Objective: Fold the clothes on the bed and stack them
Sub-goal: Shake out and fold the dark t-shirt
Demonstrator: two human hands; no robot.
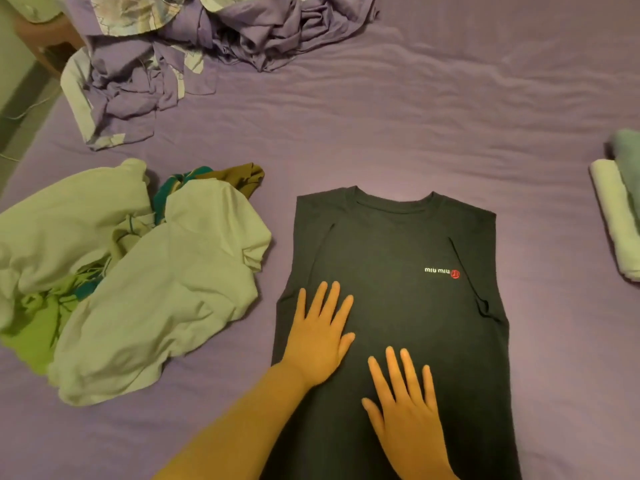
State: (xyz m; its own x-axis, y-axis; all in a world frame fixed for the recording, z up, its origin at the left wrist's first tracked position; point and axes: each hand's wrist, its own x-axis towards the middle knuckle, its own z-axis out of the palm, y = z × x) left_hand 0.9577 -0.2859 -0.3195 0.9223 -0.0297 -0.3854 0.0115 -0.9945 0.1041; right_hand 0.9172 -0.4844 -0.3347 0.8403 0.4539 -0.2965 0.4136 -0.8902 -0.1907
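so I've got both hands flat, fingers straight, gripping nothing; left hand and right hand press the dark t-shirt on the bed, sleeves tucked in

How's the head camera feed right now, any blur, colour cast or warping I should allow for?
Head view: warm, dim light tints everything yellowish; the dark sleeveless shirt loses fold detail in shadow; its small white chest logo stays readable; wide-angle warping stretches the folded pale clothes at the right edge; both hands look sharp.
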